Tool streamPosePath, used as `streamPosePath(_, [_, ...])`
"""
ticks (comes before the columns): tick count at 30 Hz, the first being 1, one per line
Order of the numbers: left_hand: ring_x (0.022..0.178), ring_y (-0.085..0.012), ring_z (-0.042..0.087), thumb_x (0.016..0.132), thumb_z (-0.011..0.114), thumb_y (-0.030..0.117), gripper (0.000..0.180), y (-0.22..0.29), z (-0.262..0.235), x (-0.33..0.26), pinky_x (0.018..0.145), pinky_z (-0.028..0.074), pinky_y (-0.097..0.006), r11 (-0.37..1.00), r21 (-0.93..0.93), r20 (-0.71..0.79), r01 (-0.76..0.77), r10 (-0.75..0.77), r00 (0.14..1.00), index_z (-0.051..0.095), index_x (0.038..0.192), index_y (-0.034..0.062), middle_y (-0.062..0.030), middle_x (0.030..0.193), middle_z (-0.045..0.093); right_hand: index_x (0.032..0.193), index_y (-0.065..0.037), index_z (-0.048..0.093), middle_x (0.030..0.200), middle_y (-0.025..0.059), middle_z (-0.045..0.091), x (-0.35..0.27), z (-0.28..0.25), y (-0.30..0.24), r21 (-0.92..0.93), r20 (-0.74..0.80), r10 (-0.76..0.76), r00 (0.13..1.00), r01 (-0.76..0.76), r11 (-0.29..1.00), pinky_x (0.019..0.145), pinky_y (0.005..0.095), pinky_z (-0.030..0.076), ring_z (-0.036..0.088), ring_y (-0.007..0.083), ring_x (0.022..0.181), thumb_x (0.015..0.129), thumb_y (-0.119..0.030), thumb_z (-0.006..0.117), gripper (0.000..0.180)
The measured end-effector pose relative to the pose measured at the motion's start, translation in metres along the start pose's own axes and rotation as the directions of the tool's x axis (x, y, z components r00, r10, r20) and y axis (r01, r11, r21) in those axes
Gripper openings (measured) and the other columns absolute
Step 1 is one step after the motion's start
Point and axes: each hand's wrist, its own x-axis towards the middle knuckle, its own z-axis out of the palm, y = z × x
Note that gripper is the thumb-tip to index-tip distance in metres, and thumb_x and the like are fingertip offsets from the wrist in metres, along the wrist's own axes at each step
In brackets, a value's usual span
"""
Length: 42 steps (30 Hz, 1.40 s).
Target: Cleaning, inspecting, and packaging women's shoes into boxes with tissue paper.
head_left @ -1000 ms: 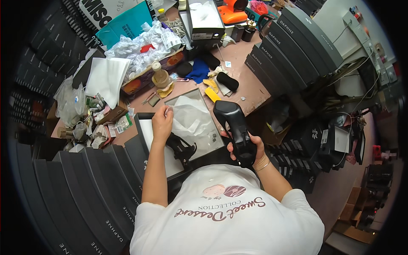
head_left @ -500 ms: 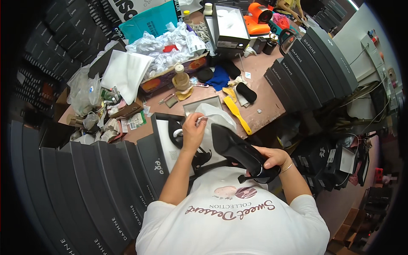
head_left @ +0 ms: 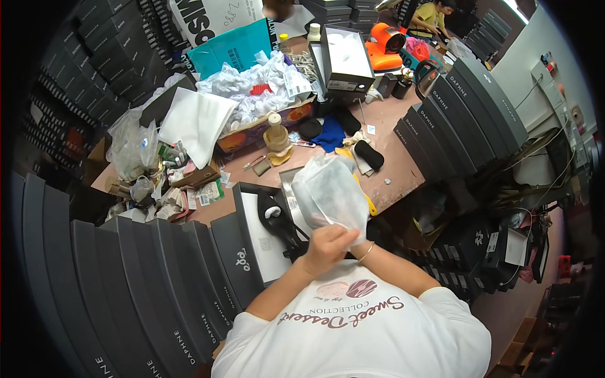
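Observation:
My left hand (head_left: 329, 247) is closed on the gathered lower edge of a white translucent bag (head_left: 334, 189). A dark form shows faintly through the bag, and its outline is blurred by the material. My right forearm (head_left: 400, 268), with a bangle at the wrist, reaches up to the bag's opening. The right hand itself is hidden by the bag and the left hand; only a pinkish patch shows through. Left of the bag, a black shoe (head_left: 280, 230) with white stuffing lies in an open shoebox (head_left: 257, 242), partly behind my left hand.
Dark shoeboxes (head_left: 151, 271) line my left, and more are stacked at the right (head_left: 463, 116). On the table (head_left: 403, 170) are a glue bottle (head_left: 275, 133), black brushes (head_left: 368, 155), a blue cloth (head_left: 329, 133) and a carton of crumpled paper (head_left: 252, 88). Another person (head_left: 430, 19) works farther back.
The black high-heeled shoe my right hand held is no longer openly visible. The white bag is now raised in front of me, and my left hand has moved right and nearer, onto its edge.

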Motion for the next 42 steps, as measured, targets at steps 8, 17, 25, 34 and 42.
streamPosePath(8, [0.062,-0.0254,0.059,0.061,0.064,-0.004,0.042,0.025,0.003,-0.027,0.052,0.047,-0.032,0.998,-0.046,0.062,0.052,-0.049,0.997,0.064,0.103,0.0012,-0.0093,0.077,0.058,0.135,-0.004,0.040,0.127,0.0087,0.051,0.016,-0.038,-0.019,0.340,0.203,0.067,0.977,-0.135,0.931,0.098,0.0346,0.042,0.051,0.0234,0.114,0.082,-0.018,0.067,0.061])
streamPosePath(17, [0.123,-0.0262,0.043,0.082,0.071,0.031,0.085,-0.049,-0.048,-0.023,0.099,0.038,-0.042,0.754,0.092,-0.376,0.651,-0.579,0.723,0.022,0.146,0.0047,-0.0171,0.138,0.038,0.134,-0.004,0.040,0.125,0.0095,0.052,-0.003,-0.080,0.005,0.557,0.493,-0.011,0.870,-0.306,0.772,0.098,0.0346,0.042,0.051,0.0240,0.112,0.082,-0.018,0.068,0.061])
streamPosePath(25, [0.100,-0.0172,0.055,0.094,0.058,0.025,0.030,-0.090,-0.057,-0.044,0.089,0.043,-0.030,0.734,-0.461,-0.552,0.499,-0.677,0.487,0.058,0.109,-0.0008,-0.0119,0.111,0.057,0.134,-0.003,0.041,0.123,0.0103,0.053,-0.017,-0.089,0.018,0.560,0.524,-0.008,0.852,-0.338,0.757,0.098,0.0347,0.042,0.052,0.0244,0.111,0.081,-0.018,0.068,0.061])
streamPosePath(34, [0.103,-0.0298,0.057,0.074,0.070,-0.001,0.040,0.022,0.031,-0.035,0.081,0.049,-0.035,0.943,0.147,-0.088,0.299,-0.288,0.953,0.062,0.113,0.0044,-0.0181,0.119,0.052,0.138,-0.006,0.035,0.119,0.0067,0.054,-0.005,-0.062,-0.001,0.884,0.464,0.460,0.757,-0.430,-0.184,0.086,0.0297,0.050,0.055,0.0156,0.102,0.090,-0.017,0.060,0.055])
streamPosePath(42, [0.088,-0.0240,0.062,0.077,0.068,0.001,0.040,0.029,0.018,-0.027,0.073,0.050,-0.031,0.982,-0.120,0.415,0.144,-0.082,0.906,0.060,0.117,0.0044,-0.0115,0.095,0.061,0.137,-0.003,0.039,0.125,0.0125,0.050,0.015,-0.061,-0.013,0.794,0.211,0.513,0.832,-0.452,0.406,0.095,0.0327,0.043,0.051,0.0196,0.110,0.086,-0.010,0.065,0.058])
